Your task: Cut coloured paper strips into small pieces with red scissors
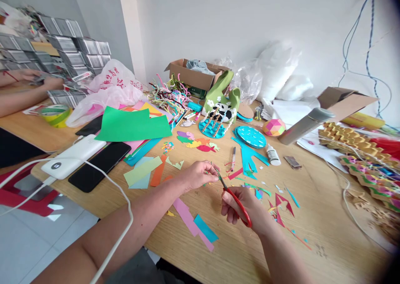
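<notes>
My right hand (pixel 242 207) is closed around red-handled scissors (pixel 233 196), blades pointing up and left toward my left hand. My left hand (pixel 200 174) pinches a tiny green paper scrap (pixel 215 174) right at the blade tips, just above the wooden table (pixel 312 229). Coloured paper offcuts lie around both hands: a pink strip (pixel 187 217) and a blue strip (pixel 205 228) near my left forearm, red scraps (pixel 283 202) to the right.
Cut-out paper fish (pixel 196 141), a blue paper tree shape (pixel 248 157), a glue bottle (pixel 273 154), a green sheet (pixel 131 125), a power bank (pixel 73 155) with white cable, a black phone (pixel 98 165), a thermos (pixel 304 125), cardboard boxes. Another person's arms (pixel 28 88) at far left.
</notes>
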Motion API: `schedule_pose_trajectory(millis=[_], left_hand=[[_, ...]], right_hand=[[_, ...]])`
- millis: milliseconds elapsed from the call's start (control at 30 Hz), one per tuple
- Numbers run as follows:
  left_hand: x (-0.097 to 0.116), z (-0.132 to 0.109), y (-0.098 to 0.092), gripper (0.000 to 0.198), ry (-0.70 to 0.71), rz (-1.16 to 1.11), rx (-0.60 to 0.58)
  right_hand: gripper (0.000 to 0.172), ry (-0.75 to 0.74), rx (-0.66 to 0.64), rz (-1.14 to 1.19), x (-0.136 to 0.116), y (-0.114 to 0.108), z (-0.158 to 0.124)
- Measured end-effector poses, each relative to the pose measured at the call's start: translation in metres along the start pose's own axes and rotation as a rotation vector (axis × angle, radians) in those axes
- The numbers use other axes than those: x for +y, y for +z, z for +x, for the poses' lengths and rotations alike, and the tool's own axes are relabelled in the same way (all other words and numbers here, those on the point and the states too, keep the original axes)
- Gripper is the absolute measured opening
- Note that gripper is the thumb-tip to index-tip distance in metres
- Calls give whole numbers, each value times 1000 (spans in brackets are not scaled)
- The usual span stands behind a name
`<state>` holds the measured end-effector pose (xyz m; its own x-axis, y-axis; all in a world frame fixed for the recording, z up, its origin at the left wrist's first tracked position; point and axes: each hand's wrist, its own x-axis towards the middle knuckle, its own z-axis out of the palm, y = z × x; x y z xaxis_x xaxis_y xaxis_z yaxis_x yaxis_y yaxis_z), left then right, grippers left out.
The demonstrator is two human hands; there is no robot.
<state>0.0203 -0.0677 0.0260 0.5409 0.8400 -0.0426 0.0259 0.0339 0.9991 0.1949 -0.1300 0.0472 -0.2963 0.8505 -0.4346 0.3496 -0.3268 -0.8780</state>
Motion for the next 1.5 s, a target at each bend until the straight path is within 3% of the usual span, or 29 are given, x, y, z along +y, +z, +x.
schedule_pose_trajectory(millis=[567, 1000, 1267, 1500], left_hand=[[0, 0, 0, 15, -10, -74, 13], [1, 0, 7, 15, -29, -172, 116], [3, -2, 8, 12, -30, -213, 93], [3, -2, 8, 12, -27, -204, 83]], right_hand=[[43, -17, 55, 34, 3, 2, 2], [45, -19, 71, 82, 3, 11, 4], [44, -80, 45, 66, -1, 10, 0], [44, -48, 37, 89, 0, 9, 1]])
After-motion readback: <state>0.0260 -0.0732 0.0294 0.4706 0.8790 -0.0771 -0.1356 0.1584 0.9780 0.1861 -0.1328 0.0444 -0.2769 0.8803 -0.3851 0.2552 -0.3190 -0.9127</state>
